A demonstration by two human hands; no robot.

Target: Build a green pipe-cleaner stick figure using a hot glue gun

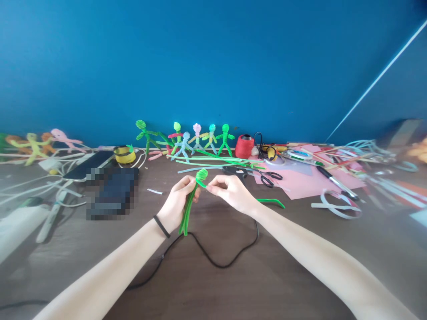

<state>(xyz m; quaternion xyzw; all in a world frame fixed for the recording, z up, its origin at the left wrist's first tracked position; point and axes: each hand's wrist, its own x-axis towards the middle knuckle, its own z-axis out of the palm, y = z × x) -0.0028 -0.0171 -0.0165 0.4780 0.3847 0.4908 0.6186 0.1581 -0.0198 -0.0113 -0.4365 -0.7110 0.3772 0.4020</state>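
Observation:
A bright green pipe-cleaner figure with a coiled top is held upright over the table. My left hand is closed around it just below the coil, and its long strands hang down beneath the fingers. With thumb and forefinger, my right hand pinches a short green pipe-cleaner end that leads out from the coil. Behind the right forearm lies another green pipe cleaner. Black-handled scissors rest beyond the right hand.
Finished pipe-cleaner figures lean along the blue wall. A red thread spool and pink paper are at the back right. A blurred-out dark phone-like object lies at left. A black cable loops across the table's front.

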